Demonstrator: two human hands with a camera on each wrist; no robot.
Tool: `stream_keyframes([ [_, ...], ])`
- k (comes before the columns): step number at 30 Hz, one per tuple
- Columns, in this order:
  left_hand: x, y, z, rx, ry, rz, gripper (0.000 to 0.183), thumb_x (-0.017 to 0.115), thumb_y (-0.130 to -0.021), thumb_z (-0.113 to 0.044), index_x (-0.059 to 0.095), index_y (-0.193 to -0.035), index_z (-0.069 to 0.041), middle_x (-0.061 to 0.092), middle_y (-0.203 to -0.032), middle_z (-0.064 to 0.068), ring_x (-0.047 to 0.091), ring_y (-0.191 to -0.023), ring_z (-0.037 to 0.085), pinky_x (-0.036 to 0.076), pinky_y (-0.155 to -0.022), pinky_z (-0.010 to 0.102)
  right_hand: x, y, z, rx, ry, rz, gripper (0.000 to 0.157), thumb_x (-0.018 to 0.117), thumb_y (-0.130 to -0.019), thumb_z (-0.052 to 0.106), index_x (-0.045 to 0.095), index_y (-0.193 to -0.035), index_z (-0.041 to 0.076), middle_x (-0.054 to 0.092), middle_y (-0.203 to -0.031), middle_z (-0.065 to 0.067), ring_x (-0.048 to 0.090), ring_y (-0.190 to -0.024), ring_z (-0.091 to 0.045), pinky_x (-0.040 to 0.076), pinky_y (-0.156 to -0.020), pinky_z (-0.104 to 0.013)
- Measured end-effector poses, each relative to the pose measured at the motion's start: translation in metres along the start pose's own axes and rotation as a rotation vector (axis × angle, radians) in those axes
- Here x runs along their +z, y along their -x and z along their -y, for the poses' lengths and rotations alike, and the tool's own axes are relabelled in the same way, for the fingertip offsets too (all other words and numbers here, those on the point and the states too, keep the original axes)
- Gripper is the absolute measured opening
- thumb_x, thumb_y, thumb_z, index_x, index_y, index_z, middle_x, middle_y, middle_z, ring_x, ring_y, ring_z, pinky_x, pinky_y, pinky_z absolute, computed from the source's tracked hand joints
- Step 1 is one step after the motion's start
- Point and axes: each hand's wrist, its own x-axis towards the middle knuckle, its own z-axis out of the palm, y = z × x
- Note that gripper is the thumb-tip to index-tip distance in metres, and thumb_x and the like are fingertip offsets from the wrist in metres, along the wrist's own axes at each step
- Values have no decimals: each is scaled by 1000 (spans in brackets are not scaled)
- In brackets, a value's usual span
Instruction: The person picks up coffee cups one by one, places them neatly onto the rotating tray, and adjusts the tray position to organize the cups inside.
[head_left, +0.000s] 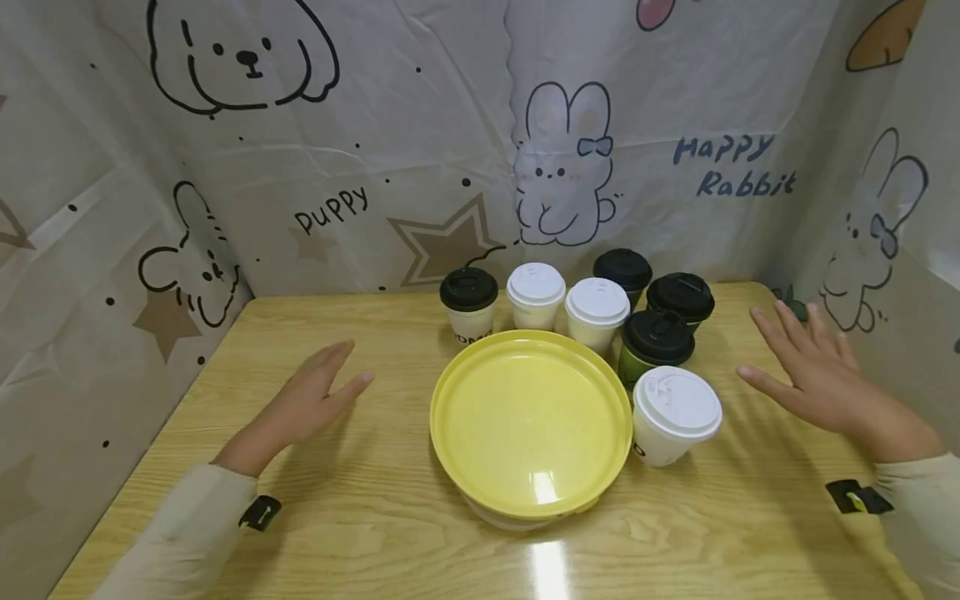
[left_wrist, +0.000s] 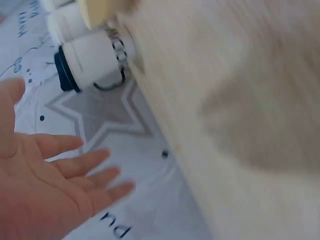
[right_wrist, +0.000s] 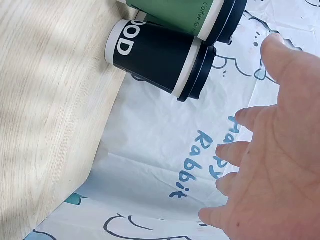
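A yellow-lidded tub (head_left: 531, 425) sits on a wood-grain worktop (head_left: 360, 525), its round lid facing up, with a white-lidded cup (head_left: 675, 412) upright just to the tub's right, long axis vertical, and six more lidded cups (head_left: 597, 308) standing upright behind the tub and toward its right rear. Both hands hover empty, fingers extended and thumbs spread, the left hand (head_left: 311, 396) well left of the tub, the right hand (head_left: 821, 379) well right of it.
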Motion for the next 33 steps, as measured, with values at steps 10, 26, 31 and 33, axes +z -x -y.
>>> stream_keyframes([
  [10, 33, 3, -18, -85, 580, 275, 60, 38, -103, -40, 57, -119, 14, 66, -109, 22, 65, -98, 34, 54, -85, 42, -1, 1, 4, -16, -13, -2, 81, 47, -99, 45, -5, -155, 18, -13, -157, -22, -33, -137, -36, -22, -102, -65],
  [26, 68, 12, -41, -87, 753, 537, 59, 35, -104, -40, 64, -101, 11, 71, -89, 18, 70, -78, 27, 57, -69, 37, 1, 3, 12, -39, -25, -15, 83, 50, -98, 42, -7, -154, 17, -9, -157, -26, -28, -138, -42, -18, -104, -67],
  [31, 73, 12, -44, -105, 784, 568, 58, 38, -103, -41, 65, -101, 10, 72, -89, 16, 71, -77, 24, 57, -68, 35, 2, 4, 13, -40, -33, -15, 84, 50, -98, 42, -6, -154, 18, -8, -157, -26, -27, -138, -42, -18, -104, -66],
  [33, 74, 12, -45, -115, 786, 588, 58, 37, -103, -41, 66, -100, 9, 72, -89, 16, 71, -76, 22, 56, -66, 33, 3, 5, 13, -40, -34, -16, 84, 50, -98, 42, -6, -154, 17, -8, -157, -26, -27, -138, -42, -17, -104, -67],
])
